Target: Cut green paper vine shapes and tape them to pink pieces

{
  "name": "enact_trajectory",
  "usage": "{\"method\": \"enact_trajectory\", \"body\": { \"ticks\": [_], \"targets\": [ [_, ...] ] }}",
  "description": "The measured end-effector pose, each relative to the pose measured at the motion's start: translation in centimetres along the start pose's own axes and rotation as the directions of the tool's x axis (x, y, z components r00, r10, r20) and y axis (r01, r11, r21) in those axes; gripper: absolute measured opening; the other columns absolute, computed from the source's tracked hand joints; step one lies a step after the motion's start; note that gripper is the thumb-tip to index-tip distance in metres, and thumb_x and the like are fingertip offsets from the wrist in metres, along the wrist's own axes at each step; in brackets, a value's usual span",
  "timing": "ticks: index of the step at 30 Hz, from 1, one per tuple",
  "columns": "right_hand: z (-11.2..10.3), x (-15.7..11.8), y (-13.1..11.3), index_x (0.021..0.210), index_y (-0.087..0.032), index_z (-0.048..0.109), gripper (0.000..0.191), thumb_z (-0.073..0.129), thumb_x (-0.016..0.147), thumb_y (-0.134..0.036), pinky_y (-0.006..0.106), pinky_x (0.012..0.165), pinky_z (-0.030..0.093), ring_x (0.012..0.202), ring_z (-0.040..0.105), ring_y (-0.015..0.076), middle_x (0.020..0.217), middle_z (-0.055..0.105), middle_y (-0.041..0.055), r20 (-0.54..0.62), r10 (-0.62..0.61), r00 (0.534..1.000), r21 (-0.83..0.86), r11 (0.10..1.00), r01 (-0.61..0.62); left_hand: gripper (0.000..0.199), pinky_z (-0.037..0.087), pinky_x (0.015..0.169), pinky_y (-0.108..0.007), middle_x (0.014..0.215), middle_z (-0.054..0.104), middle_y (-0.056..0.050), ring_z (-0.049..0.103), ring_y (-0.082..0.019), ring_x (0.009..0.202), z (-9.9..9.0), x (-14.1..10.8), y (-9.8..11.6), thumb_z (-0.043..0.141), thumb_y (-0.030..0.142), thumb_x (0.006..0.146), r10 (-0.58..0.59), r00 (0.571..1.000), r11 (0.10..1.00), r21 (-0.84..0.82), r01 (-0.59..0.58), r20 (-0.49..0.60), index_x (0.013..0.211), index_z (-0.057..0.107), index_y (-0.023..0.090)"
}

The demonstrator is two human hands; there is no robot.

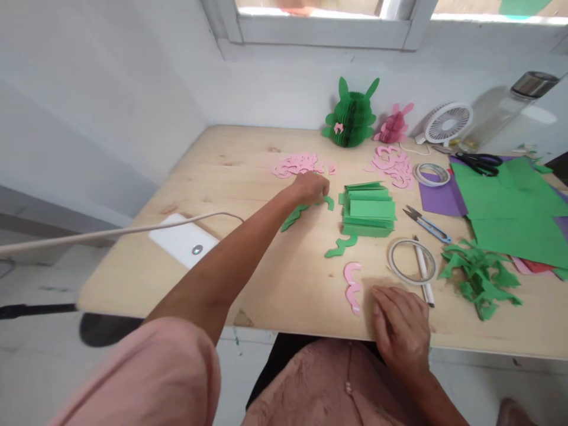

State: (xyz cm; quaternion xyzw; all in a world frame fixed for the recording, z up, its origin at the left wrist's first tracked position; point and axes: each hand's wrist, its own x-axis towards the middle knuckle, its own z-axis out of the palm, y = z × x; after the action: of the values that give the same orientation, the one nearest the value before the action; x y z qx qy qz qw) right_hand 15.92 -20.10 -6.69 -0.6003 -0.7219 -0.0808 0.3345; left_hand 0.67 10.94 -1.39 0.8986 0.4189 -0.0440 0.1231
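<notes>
At the near edge of a pale wooden table (275, 296), the right hand (402, 325) rests palm-down, fingers relaxed and unclosed. Just beside its fingertips lies a wavy pink paper strip (352, 288); beyond them, a thin ring-shaped tape roll (391, 260) overlaps a white pen (427, 291). Crumpled green paper scraps (481, 281) lie to the right.

Farther in, a wavy green paper strip (341, 246) sits just before a block of accordion-folded green paper (371, 209). Blue-handled metal snips (427, 224) lie right of the block, near large green paper sheets (517, 207).

Left of the block, the left hand (313, 188) reaches down, fingers curled, over wavy-edged green paper cut-outs (293, 218); whether it grips one, I cannot tell. Just past it spreads a heap of curved pink paper pieces (293, 164).

Against the wall stand a green honeycomb-paper figure with long ears (352, 121), a smaller pink one (394, 127) and a white round fan (448, 123).
</notes>
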Motion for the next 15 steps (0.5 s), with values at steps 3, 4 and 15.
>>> {"method": "enact_trajectory", "body": {
  "ticks": [3,4,15],
  "targets": [
    [0.0,-0.1,0.0,0.107,-0.018,0.063,0.028,0.056,0.082,-0.009,0.040,0.086,0.041,0.092,0.065,0.0227,0.095,0.072,0.0072,-0.004,0.003,1.000,-0.005,1.000,-0.003,0.018,0.041,0.070,-0.026,0.087,0.072,-0.003,0.062,-0.021,0.087,0.0,0.1,0.1,0.063,0.015,0.064,0.003,1.000,0.999,-0.050,-0.004,-0.028,0.080,0.068,0.021],
    [0.0,-0.1,0.0,0.107,-0.018,0.063,0.028,0.056,0.082,-0.009,0.040,0.087,0.041,0.092,0.065,0.0228,0.095,0.072,0.0073,-0.005,0.003,1.000,-0.005,1.000,-0.003,0.016,0.041,0.068,-0.025,0.085,0.072,-0.003,0.062,-0.019,0.083,0.0,0.1,0.0,0.063,0.014,0.063,0.008,0.999,0.997,-0.076,-0.011,-0.033,0.077,0.068,0.020],
    [0.1,0.0,-0.1,0.106,-0.017,0.062,0.027,0.057,0.081,-0.007,0.041,0.087,0.041,0.094,0.064,0.0233,0.097,0.072,0.0079,-0.012,-0.001,1.000,-0.027,1.000,0.001,0.003,0.043,0.061,-0.023,0.073,0.065,-0.002,0.057,-0.013,0.067,-1.8,-3.8,0.9,0.058,0.016,0.069,-0.077,0.951,0.814,-0.569,-0.113,-0.300,0.070,0.061,0.015]
  ]
}}
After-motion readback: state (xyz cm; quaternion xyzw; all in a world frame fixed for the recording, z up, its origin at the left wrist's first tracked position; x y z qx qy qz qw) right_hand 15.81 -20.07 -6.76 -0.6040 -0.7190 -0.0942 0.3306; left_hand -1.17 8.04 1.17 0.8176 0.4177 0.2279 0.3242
